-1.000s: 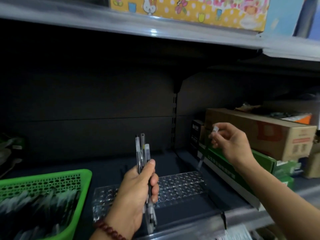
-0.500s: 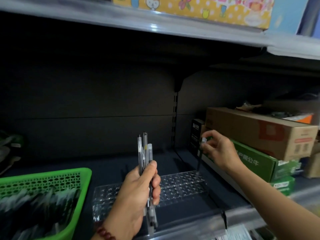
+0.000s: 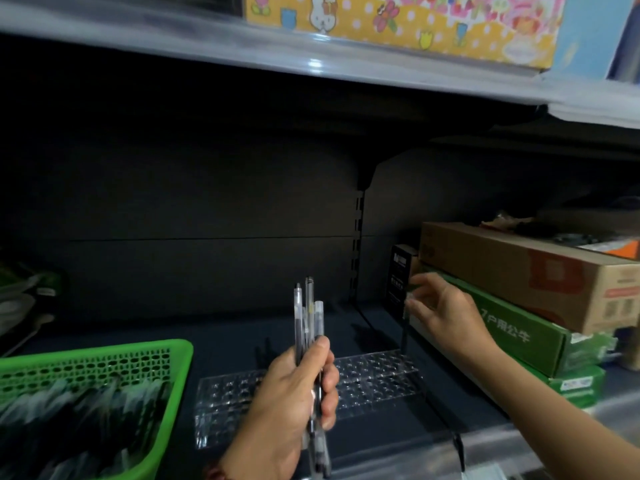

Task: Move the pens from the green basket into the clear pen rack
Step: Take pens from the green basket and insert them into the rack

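Your right hand has lowered a slim dark pen into the far-right corner of the clear plastic rack, grip seemingly still pinching it; your left hand holds spare clear pens.

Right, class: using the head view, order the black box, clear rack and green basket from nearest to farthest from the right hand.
1. Black box, just behind the right hand.
2. Clear rack, below it, to the left.
3. Green basket, far left.
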